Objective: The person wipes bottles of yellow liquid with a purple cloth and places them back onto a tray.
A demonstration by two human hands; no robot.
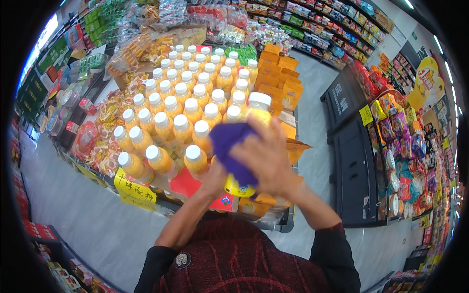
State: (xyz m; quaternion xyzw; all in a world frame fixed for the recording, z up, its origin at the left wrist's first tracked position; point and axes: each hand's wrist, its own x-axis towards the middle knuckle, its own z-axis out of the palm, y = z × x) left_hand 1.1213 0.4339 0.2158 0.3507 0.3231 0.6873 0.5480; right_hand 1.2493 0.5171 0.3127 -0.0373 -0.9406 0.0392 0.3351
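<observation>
Close in front of me, a purple cloth (232,146) is wrapped about an upright bottle whose yellow-labelled lower part (240,187) shows beneath it. My left hand (216,179) grips this bottle low on its left side. Over the cloth lies my right hand (260,154), blurred, with its fingers spread. A larger bottle with a white cap (259,98) stands just beyond my right fingers; whether they touch it, I cannot tell. Rows of orange-yellow bottles with white caps (183,122) fill the middle of the display. Two front bottles, including one at the near left corner (135,166), lean.
Orange pouches (292,94) line the display's right side. Wrapped snacks (110,124) lie along its left, with a yellow handwritten sign (135,190) at the front edge. A black promotion stand (353,164) is across the aisle, beside shelves of bagged snacks (401,135).
</observation>
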